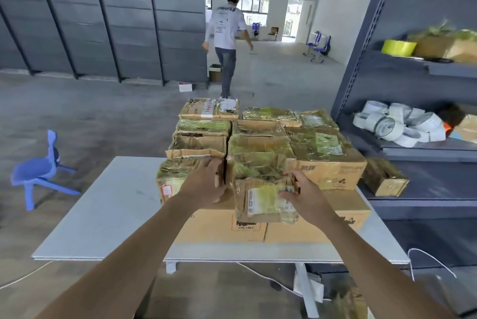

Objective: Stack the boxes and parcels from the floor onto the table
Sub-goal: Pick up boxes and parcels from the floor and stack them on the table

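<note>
A worn taped cardboard box (260, 189) with a white label sits at the front of a stack of several boxes (258, 135) on the grey table (108, 215). My left hand (205, 183) grips its left edge, fingers curled over the top corner. My right hand (307, 196) grips its right side, thumb on the front near the label. Two large clean cartons (222, 228) lie beneath it as the bottom layer. A bigger box (327, 163) stands just right of it.
A person in a white shirt (227, 26) walks away across the floor beyond the table. A blue chair (41, 171) stands left. Dark shelving (413, 86) on the right holds tape rolls, a small box (387, 176) and a yellow roll. Small boxes (215, 72) lie on the far floor.
</note>
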